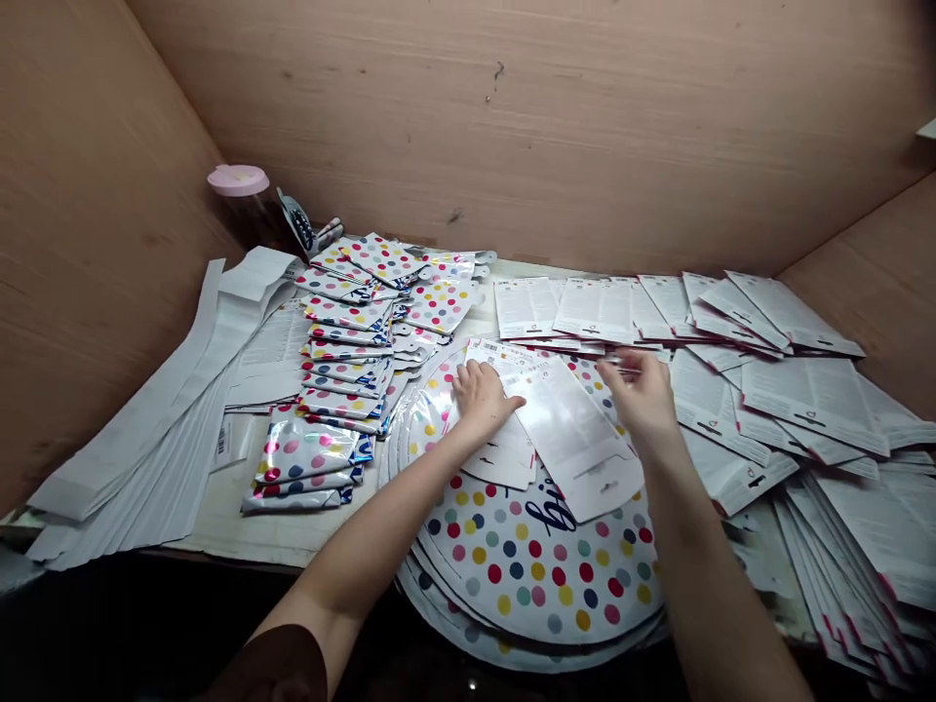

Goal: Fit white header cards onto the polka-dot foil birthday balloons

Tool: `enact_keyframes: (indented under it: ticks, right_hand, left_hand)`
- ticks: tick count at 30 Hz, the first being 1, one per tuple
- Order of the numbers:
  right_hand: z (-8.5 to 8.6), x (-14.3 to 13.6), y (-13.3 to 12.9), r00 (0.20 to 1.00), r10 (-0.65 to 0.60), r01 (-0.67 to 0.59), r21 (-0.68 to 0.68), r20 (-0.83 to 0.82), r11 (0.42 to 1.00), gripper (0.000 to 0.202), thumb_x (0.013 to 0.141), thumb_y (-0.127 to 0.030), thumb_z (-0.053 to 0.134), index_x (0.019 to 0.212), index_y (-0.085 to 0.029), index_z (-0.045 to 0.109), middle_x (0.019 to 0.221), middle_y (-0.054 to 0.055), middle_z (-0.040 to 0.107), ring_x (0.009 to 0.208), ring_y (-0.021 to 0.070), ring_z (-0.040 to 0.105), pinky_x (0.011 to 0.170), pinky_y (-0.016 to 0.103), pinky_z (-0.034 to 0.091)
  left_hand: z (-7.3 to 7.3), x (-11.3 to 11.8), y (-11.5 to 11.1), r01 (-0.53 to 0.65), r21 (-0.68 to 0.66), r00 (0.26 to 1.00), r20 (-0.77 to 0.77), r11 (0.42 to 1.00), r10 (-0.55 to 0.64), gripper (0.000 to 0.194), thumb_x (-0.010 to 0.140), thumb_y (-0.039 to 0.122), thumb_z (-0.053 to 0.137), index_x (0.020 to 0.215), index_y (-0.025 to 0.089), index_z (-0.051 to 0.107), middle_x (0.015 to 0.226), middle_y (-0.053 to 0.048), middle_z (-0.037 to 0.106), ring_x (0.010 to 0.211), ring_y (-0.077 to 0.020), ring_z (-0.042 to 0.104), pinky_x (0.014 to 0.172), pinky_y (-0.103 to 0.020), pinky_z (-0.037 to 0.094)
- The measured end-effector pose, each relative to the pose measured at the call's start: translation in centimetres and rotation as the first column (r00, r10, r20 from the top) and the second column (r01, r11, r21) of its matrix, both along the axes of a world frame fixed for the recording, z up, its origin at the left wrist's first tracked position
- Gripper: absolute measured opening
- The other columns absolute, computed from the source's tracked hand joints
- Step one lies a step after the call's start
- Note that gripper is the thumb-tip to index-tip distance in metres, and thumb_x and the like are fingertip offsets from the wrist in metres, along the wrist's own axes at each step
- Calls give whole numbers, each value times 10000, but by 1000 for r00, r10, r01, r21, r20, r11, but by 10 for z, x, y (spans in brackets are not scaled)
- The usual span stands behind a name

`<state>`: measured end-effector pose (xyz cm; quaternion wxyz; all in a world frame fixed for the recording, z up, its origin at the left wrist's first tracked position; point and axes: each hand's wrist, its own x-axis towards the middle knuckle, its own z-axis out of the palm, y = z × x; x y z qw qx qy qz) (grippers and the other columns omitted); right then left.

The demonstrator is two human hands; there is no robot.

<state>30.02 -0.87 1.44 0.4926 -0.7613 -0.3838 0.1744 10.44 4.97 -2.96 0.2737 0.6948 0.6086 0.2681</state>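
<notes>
My left hand (pixel 483 400) lies on a white printed card packet (pixel 504 458), its fingers over the upper part and its thumb stretched out. Overlapping it on the right is a second white packet (pixel 577 439) with a hanging slot at its near end. Both rest on a stack of round, flat foil balloons (pixel 526 585) with coloured dots and dark lettering. My right hand (pixel 643 395) is above the stack's right edge, fingers curled together by the far packets. Whatever is between those fingertips is too blurred to make out.
Folded dotted foil balloons (pixel 343 361) stand in piles left of the stack. White paper strips (pixel 161 419) lie further left. Many white packets (pixel 804 400) spread over the right side. A pink-lidded jug (pixel 240 180) stands in the back left corner. Wooden panels (pixel 512 127) enclose the table.
</notes>
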Motion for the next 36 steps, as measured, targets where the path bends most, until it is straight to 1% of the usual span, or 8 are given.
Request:
enact_keyframes:
  ticks: [5,8,12,16,21,25,30,36]
  right_hand:
    - [-37,-23,-111,897,-36,71,63,-440,995,398,715,-459,770,986,-214,612,879,10,616,773,146,607,695,270,530]
    - [-58,-23,-143,784,-114,177,43,-610,983,450,635,-404,842,984,-220,625,960,22,629,843,144,625,718,237,554]
    - [-73,-28,-146,796,-112,157,24,-595,987,466,595,-349,863,1002,-262,656,1040,14,642,895,149,632,816,263,565]
    - [-75,-32,-143,796,-110,137,0,-596,991,501,599,-349,871,1039,-245,655,1050,-4,661,906,125,640,877,234,543]
    - [-79,-31,-145,810,-127,169,20,-573,985,561,616,-325,888,1103,-204,636,1044,-14,662,885,83,646,846,146,520]
    - [-82,-33,-143,813,-112,177,59,-572,982,560,607,-338,893,1082,-198,631,1008,-17,662,851,73,643,827,143,513]
    - [-78,-39,-139,821,-107,176,69,-560,982,540,620,-374,877,1057,-193,617,988,-24,638,820,61,626,799,151,502]
    - [-73,-41,-138,818,-114,178,59,-564,982,543,638,-385,859,1071,-191,595,1005,-14,634,831,77,628,841,200,508]
  left_hand:
    - [7,-10,-22,70,-30,960,274,997,-59,164,885,164,556,990,208,439,866,-22,649,837,-172,662,804,-325,512]
    - [15,-5,-49,45,-29,945,324,999,-33,345,944,252,477,1248,195,322,1053,-78,652,857,-151,676,774,-290,529]
    - [14,22,-54,126,-104,991,-21,987,-129,932,679,531,756,1368,69,331,1318,-245,500,1194,-377,494,986,-473,437]
    - [10,42,-40,143,-173,957,-227,974,-181,670,697,482,773,1171,72,537,1195,-185,580,1141,-309,493,973,-387,426]
    - [13,40,-27,92,-105,952,-282,990,-119,831,673,555,779,1290,108,447,1373,-185,457,1260,-315,393,1036,-407,344]
    - [14,36,-20,164,-156,936,-287,974,-204,608,665,534,785,1100,163,577,1141,-121,602,1094,-275,509,928,-352,415]
    - [12,39,-14,207,-70,938,-269,976,-218,914,631,512,813,1343,117,398,1400,-182,411,1258,-309,382,1037,-385,336]
    - [12,51,-4,230,-140,939,-226,963,-258,739,584,517,835,1147,129,553,1236,-164,548,1196,-337,454,999,-416,377]
